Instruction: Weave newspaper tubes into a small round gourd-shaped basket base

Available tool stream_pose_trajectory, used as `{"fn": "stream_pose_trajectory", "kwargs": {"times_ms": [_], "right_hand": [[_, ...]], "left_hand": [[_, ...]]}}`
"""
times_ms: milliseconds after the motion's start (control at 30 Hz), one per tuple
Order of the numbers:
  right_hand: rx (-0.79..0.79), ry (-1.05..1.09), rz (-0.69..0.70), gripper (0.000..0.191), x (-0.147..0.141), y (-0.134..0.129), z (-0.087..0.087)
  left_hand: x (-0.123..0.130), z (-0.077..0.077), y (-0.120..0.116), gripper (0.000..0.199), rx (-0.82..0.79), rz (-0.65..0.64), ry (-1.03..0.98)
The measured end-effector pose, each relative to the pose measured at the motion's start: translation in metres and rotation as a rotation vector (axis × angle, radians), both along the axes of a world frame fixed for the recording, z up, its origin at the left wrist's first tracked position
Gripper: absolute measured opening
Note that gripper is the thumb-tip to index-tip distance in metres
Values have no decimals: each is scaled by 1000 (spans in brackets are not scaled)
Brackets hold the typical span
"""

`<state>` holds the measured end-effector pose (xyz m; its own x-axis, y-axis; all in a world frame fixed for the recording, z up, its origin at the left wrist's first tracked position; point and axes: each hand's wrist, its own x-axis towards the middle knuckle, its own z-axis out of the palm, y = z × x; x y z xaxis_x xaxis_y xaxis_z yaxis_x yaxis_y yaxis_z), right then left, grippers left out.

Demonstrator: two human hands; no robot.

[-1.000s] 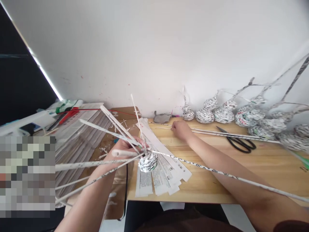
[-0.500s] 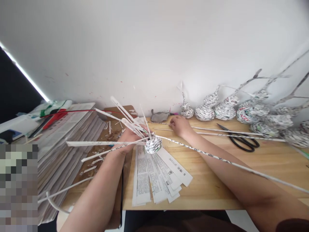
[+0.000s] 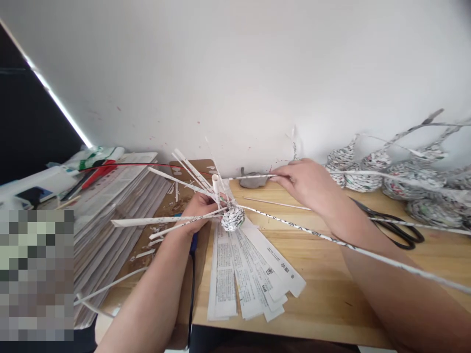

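My left hand [image 3: 199,212] is closed on the left side of a small round weaving of rolled newspaper [image 3: 233,218], its fingers partly hidden by paper spokes. Pale paper tubes [image 3: 147,221] fan out from the weaving to the left and upward, while one long printed tube [image 3: 316,232] runs from it to the lower right. Above the table, toward the wall, my right hand [image 3: 303,184] pinches a thin rolled paper tube [image 3: 253,177]. Another thin tube [image 3: 275,202] lies on the wood below that hand. Flat newspaper strips [image 3: 253,274] lie fanned beneath the weaving.
Several woven paper gourd shapes [image 3: 368,171] stand along the wall at right. Black-handled scissors [image 3: 399,230] lie before them, partly behind my forearm. A stack of newspapers [image 3: 125,215] is at left, beside paper scraps. A grey lump [image 3: 253,181] sits by the wall.
My right hand has lifted off the table with the thin paper tube pinched in it. My left hand stays at the weaving, whose spokes have turned slightly. The view has shifted a little.
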<state>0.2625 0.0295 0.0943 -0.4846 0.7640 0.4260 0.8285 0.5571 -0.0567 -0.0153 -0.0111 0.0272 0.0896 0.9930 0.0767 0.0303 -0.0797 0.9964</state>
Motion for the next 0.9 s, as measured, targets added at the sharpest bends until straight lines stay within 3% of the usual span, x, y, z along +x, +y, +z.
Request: {"fn": "stream_pose_trajectory", "kwargs": {"times_ms": [133, 267, 900], "right_hand": [[58, -30, 109, 27, 6, -30, 30], [108, 31, 125, 29, 12, -48, 40], [-27, -79, 124, 33, 12, -52, 34]], "left_hand": [[-7, -5, 5, 28, 57, 2, -55], [-11, -7, 6, 25, 67, -9, -108], [-16, -2, 5, 27, 51, -23, -105]]}}
